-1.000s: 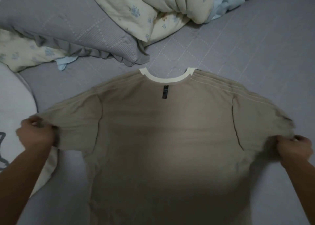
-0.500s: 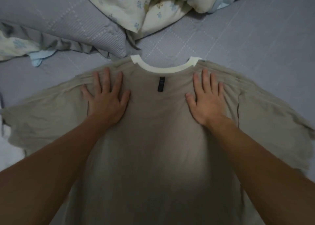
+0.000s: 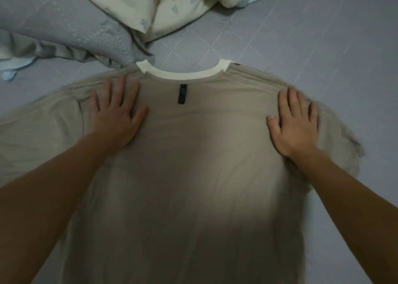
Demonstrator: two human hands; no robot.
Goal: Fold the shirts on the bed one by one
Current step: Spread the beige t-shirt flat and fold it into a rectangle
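A beige T-shirt (image 3: 193,176) with a white collar (image 3: 181,73) and a small black tag lies spread flat on the grey bed (image 3: 312,47), collar pointing away from me. My left hand (image 3: 117,118) presses flat on the cloth just left of the collar, fingers spread. Out by the right shoulder seam my right hand (image 3: 295,124) lies flat with straight fingers. Both sleeves stretch out sideways; the left one runs off the frame's edge. The shirt's hem is out of view at the bottom.
A grey ruffled pillow (image 3: 64,25) lies at the back left, touching the shirt's left shoulder. A floral cream and pale blue duvet (image 3: 172,6) is bunched at the back centre. Bare grey sheet extends right of the shirt.
A second ago both hands gripped the sleeve ends; they then let go and came down flat near the collar. Since half a second ago my right hand has slid outward toward the right shoulder.
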